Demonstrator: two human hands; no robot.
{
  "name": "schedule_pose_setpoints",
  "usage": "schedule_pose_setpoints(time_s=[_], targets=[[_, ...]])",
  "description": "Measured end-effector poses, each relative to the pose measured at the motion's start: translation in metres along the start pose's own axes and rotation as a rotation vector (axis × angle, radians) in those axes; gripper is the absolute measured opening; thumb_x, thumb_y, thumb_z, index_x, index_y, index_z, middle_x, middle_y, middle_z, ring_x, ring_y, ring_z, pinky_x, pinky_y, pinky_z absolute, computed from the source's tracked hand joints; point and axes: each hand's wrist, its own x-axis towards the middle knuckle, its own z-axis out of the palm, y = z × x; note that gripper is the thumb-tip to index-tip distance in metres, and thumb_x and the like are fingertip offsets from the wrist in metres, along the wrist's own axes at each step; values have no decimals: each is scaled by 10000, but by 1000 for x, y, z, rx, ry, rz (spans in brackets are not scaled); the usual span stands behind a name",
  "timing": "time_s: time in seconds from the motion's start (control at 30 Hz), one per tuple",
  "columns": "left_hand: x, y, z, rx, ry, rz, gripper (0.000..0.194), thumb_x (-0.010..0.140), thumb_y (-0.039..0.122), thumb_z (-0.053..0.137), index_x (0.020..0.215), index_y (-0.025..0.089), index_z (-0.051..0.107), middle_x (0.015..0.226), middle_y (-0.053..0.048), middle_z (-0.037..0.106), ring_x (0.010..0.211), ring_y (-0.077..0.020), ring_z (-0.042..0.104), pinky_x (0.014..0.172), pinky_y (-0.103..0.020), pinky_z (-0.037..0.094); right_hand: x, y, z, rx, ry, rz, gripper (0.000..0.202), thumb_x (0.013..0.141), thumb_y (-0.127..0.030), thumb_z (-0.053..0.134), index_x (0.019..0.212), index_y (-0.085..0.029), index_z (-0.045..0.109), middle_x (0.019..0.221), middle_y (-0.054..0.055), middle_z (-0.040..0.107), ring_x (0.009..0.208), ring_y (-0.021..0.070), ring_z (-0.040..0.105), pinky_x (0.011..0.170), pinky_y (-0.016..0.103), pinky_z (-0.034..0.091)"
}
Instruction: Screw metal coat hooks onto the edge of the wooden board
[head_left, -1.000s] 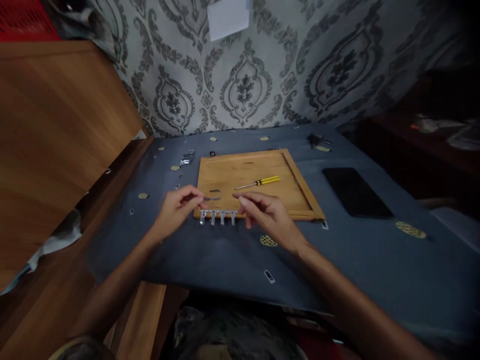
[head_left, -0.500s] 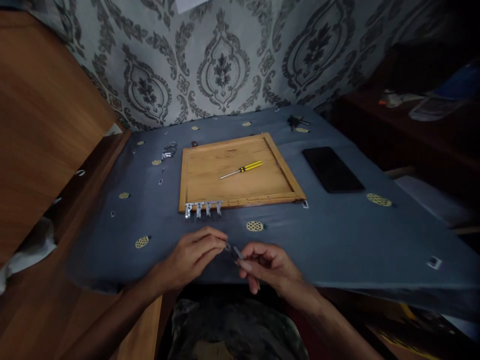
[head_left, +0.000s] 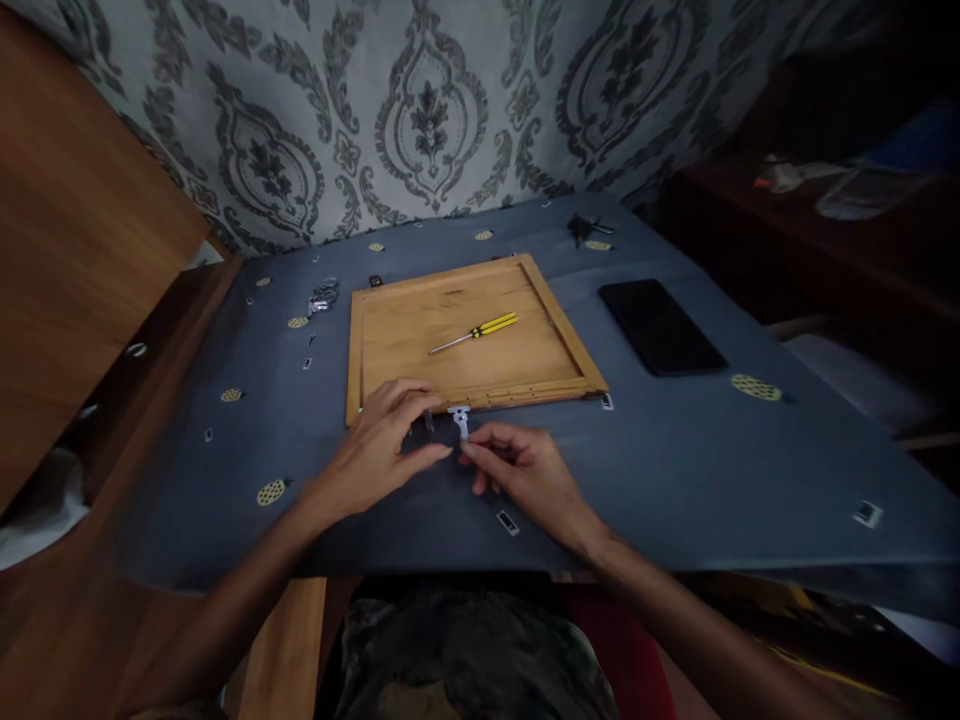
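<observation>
Overall: dim and cool-toned; soft light, source unclear.
Patterned curtain (head_left: 431, 110), 12 o'clock: grey, motifs legible, darkening toward 1 o'clock.
Wooden panel (head_left: 405, 335), centre: warmest, clearest patch.
Metal bracket (head_left: 460, 422), 6 o'clock of centre: small pale glint, fine detail soft.
Tabletop (head_left: 660, 480): muted blue, smeared at 8 o'clock, deep shadow under its front edge at 6.
Black tablet (head_left: 664, 327), 3 o'clock: surface detail lost.
Edges: wide-angle stretch; 2 o'clock corner almost black.

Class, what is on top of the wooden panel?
A yellow-handled screwdriver lies on the wooden panel. The left hand covers part of the panel's near edge; what that hides cannot be seen.
</observation>
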Motion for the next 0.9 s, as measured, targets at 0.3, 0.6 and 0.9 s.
schedule_pose_setpoints(time_s=[0.3,0.6,0.9], targets=[[0,-11,12,48,75,67,366,945,348,759,1270,240,630,1298,-104,659,1257,-288,616,1061,-492,540,-8,9,3,-201,-58,-42,207,907,-383,622,804,-215,686,618,-25,657,512,110,588,555,237,431],[-8,-14,22,230,376,296,239,977,83,652,1180,208,661,1074,-62,736,1110,-249,663,1076,-487,518,-12,3,6,-253,-42,-17,127,903,-266,630,791,-212,654,591,-61,600,520,97,582,591,215,439],[-12,-17,28,277,434,376,203,997,83,614,1157,191,677,1068,-74,740,1073,-260,664,1016,-470,524,-12,7,8,-190,-19,46,133,892,-250,640,768,-207,618,649,-58,593,512,78,578,528,186,409]])
